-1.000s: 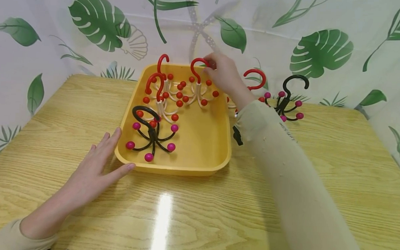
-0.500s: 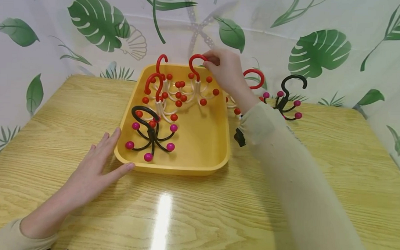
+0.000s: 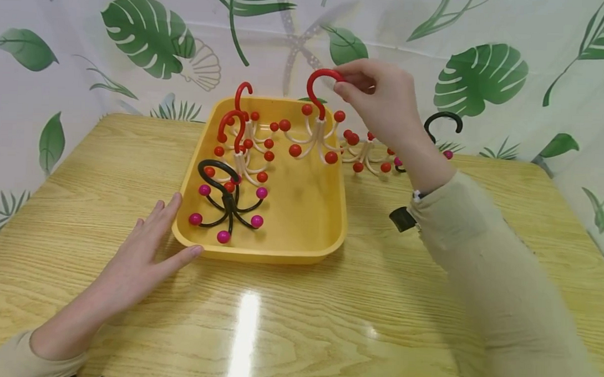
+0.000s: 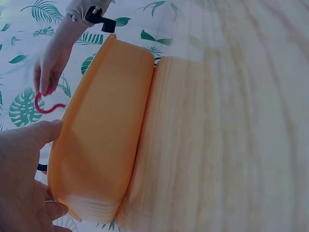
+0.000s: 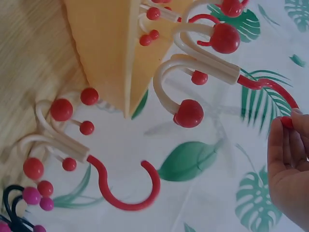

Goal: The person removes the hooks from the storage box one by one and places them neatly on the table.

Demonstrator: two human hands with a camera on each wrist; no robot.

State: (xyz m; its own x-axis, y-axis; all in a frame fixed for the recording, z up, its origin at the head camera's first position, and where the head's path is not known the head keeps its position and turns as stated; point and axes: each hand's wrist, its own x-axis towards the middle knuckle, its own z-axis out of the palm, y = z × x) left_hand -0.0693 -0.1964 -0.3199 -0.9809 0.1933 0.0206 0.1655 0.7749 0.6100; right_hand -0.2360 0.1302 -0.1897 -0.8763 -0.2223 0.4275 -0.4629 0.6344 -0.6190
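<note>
My right hand (image 3: 385, 102) pinches the red hook of a white claw hook hanger (image 3: 320, 131) with red balls on its prongs. The hanger hangs upright over the back right rim of a yellow tray (image 3: 301, 216); in the right wrist view its white stem (image 5: 219, 69) tilts beside the tray wall. My left hand (image 3: 139, 260) lies at the tray's front left corner with fingers straight, its thumb (image 4: 50, 130) against the rim. Inside the tray, along the left side, are two white hangers with red hooks, one in front (image 3: 240, 165), and a black hanger (image 3: 229, 200) with pink balls.
Right of the tray on the wooden table (image 3: 287, 321) stand another white hanger (image 3: 367, 154), its hook hidden behind my right hand in the head view, and a black hanger (image 3: 445, 117), partly hidden by my wrist. A leaf-patterned cloth (image 3: 387, 25) rises behind the table.
My right hand has lifted the white hanger from the back of the tray and carried it up and to the right. My left hand has stayed at the tray corner.
</note>
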